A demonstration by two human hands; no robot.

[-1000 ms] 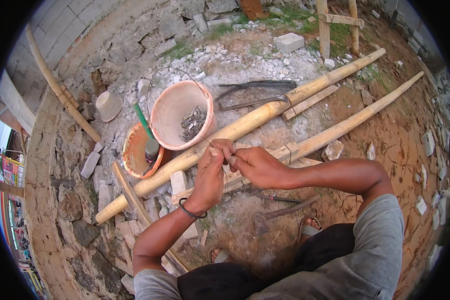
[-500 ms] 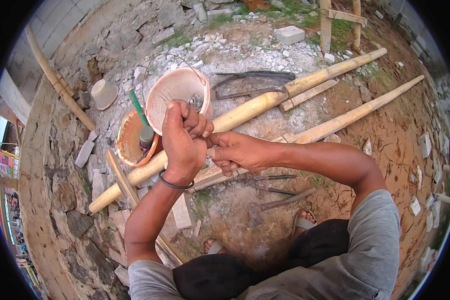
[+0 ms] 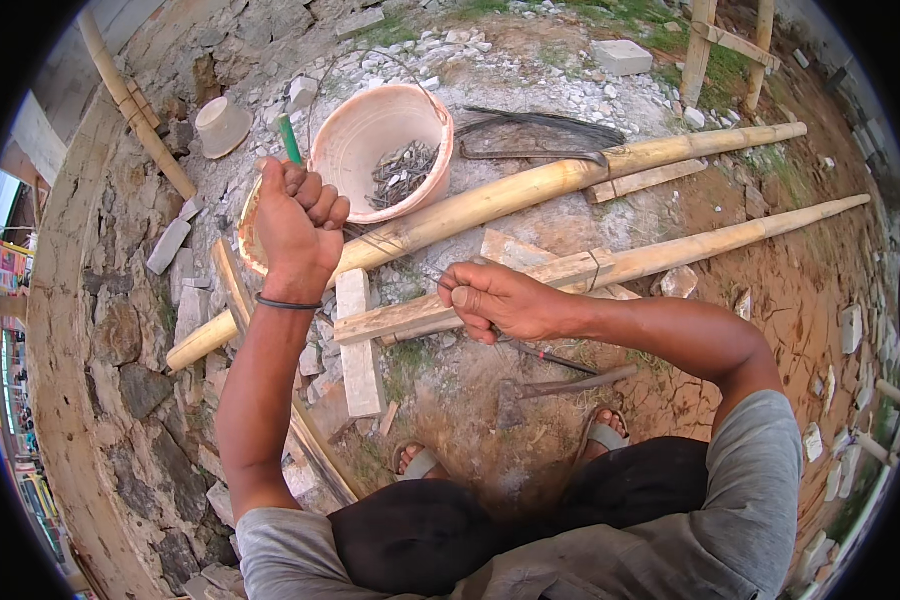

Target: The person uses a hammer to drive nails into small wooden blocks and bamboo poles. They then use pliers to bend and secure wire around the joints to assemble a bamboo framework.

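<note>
My left hand [image 3: 298, 225] is closed in a fist before the pink bucket, in front of an orange one. Thin dark wire [image 3: 375, 238] runs from beside this fist toward my right hand [image 3: 500, 300]. The right fingers are closed and pinch the wire, with a short end showing at the fingertips. What lies inside the left fist is hidden. Below the right hand, a squared timber [image 3: 390, 315] lies tied to a bamboo pole [image 3: 750, 228]. The pink bucket [image 3: 330, 160] holds a heap of small grey metal pieces, seemingly nails.
A thicker bamboo pole [image 3: 490, 205] crosses behind my hands. Beyond it lie a bundle of dark wire [image 3: 550, 130] and a handsaw-like frame [image 3: 530, 155]. A hatchet [image 3: 510, 403] rests near my feet. A rough stone wall [image 3: 120, 335] stands at left; rubble lies behind.
My hands were together before the pink bucket; now they are apart, the left farther left, the right slightly right. Wire shows between them, and the bucket's contents have come into sight.
</note>
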